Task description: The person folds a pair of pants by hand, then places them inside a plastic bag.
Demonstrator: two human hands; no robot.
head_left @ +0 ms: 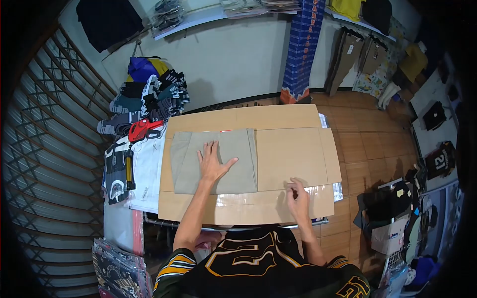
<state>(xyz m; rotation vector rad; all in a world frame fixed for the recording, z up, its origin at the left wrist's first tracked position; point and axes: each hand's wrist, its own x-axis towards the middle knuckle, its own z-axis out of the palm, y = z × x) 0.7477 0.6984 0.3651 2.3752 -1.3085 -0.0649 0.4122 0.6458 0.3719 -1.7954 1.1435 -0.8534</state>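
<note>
A folded khaki garment (233,169), which looks like a pair of trousers, lies flat on the left half of a cardboard sheet (293,154). A small red patch shows at its far edge. My left hand (212,164) rests flat on the cloth with its fingers stretched out and thumb spread. To the right of the garment, my right hand (298,197) is over the near part of the cardboard. Its fingers are loosely bent, with a gap to the thumb, and I see nothing in them.
Left of the cardboard are a red-handled tape dispenser (143,130), white folded cloth (147,171) and a packaged dark item (117,174). Socks (166,94) are heaped behind them. Bagged clothes (119,268) lie at lower left. A blue patterned pillar (299,54) stands beyond the table.
</note>
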